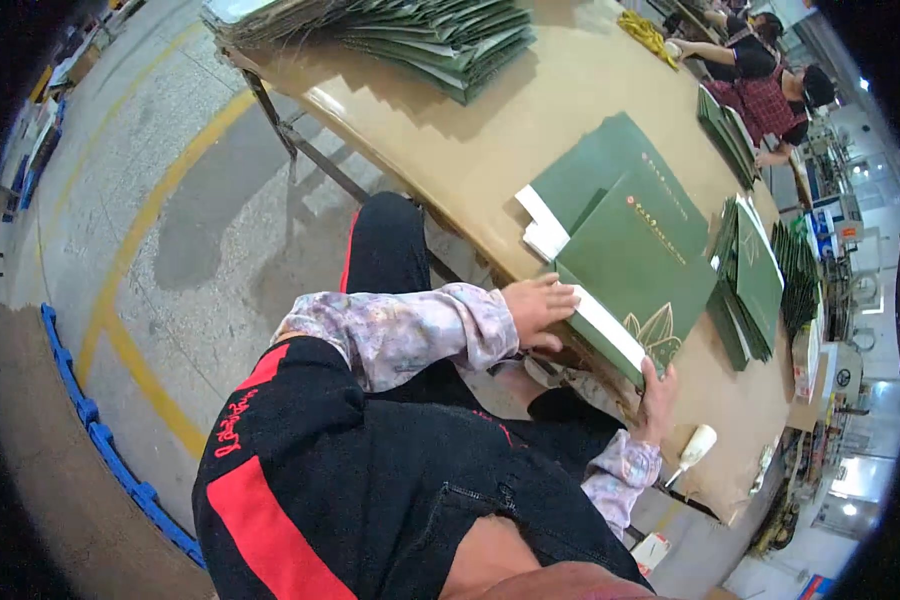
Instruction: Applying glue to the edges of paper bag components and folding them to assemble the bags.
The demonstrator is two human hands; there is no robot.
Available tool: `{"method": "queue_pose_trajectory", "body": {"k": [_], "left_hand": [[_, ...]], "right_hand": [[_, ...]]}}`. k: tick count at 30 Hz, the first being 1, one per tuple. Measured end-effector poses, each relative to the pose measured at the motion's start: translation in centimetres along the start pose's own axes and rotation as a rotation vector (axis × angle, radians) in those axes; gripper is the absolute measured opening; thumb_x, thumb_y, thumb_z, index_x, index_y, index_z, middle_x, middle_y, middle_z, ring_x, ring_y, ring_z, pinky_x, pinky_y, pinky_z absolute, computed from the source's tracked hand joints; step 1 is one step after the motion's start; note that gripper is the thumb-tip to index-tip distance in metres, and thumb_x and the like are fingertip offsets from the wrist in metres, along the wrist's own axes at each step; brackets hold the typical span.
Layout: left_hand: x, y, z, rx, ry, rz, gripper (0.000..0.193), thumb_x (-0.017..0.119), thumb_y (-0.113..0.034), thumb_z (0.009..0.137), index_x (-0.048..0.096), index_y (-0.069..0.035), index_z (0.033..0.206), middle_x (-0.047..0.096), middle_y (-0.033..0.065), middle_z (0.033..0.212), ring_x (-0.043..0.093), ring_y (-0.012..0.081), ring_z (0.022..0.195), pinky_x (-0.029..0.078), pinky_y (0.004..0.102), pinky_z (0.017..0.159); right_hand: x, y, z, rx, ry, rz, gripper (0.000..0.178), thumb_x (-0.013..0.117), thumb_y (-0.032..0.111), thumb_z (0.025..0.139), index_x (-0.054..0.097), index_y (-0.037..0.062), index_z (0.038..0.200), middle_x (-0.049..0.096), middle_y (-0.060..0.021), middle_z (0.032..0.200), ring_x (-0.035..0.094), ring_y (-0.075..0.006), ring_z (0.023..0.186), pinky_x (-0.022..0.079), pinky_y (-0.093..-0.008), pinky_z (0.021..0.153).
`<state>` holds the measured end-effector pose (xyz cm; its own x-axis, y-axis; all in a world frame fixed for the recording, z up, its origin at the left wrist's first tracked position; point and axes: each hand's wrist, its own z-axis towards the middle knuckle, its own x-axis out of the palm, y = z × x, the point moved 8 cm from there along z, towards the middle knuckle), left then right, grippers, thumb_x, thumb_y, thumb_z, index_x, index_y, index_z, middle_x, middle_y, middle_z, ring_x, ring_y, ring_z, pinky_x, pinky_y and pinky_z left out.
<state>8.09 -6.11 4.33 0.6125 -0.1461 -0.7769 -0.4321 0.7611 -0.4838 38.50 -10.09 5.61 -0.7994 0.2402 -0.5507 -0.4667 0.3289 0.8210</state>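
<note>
A flat green paper bag with a gold leaf-like line drawing lies in front of me at the table's near edge. A white strip runs along its near side. My left hand rests on the left end of that side, fingers stretched out and closing on nothing. At the right end, my right hand grips the bag's corner, thumb uppermost, its other fingers partly hidden. Under the bag and further left lies another green bag with white flaps at its end.
A white bottle with a thin tip lies right of my right hand. Stacks of green bags stand at the far left and right on the brown table. Two people work across it. A blue rail edges the floor.
</note>
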Motion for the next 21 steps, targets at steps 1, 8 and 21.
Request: {"method": "queue_pose_trajectory", "body": {"k": [1, 8, 21], "left_hand": [[-2.4, 0.7, 0.9, 0.007, -0.164, -0.134, 0.071, 0.067, -0.039, 0.078, 0.041, -0.003, 0.134, 0.045, 0.0191, 0.135, 0.042, 0.0342, 0.126, 0.029, 0.0424, 0.108], [-13.8, 25.0, 0.2, -0.773, -1.254, -1.741, 0.098, 0.058, -0.060, 0.081, 0.008, -0.006, 0.147, 0.014, 0.0154, 0.151, 0.017, 0.0307, 0.139, 0.008, 0.0479, 0.113], [-17.9, 33.8, 3.7, -0.433, -1.327, -2.066, 0.043, 0.078, -0.025, 0.075, 0.056, -0.005, 0.106, 0.060, 0.0113, 0.102, 0.059, 0.0274, 0.097, 0.056, 0.0437, 0.078]], "right_hand": [[-0.4, 1.6, 0.2, -0.013, -0.010, -0.002, 0.056, 0.071, 0.026, 0.080, 0.049, -0.0084, 0.118, 0.059, -0.0159, 0.109, 0.057, -0.0233, 0.096, 0.046, -0.0331, 0.085], [2.0, 12.5, 2.9, -0.236, -0.047, 0.236, 0.022, 0.064, 0.013, 0.086, 0.053, 0.0027, 0.101, 0.059, -0.0023, 0.087, 0.054, -0.0062, 0.064, 0.040, -0.0199, 0.048], [10.7, 22.2, 11.0, -0.340, 0.039, -0.160, 0.028, 0.071, 0.018, 0.078, 0.057, -0.0029, 0.090, 0.059, -0.0060, 0.078, 0.054, -0.0099, 0.062, 0.042, -0.0251, 0.049]]}}
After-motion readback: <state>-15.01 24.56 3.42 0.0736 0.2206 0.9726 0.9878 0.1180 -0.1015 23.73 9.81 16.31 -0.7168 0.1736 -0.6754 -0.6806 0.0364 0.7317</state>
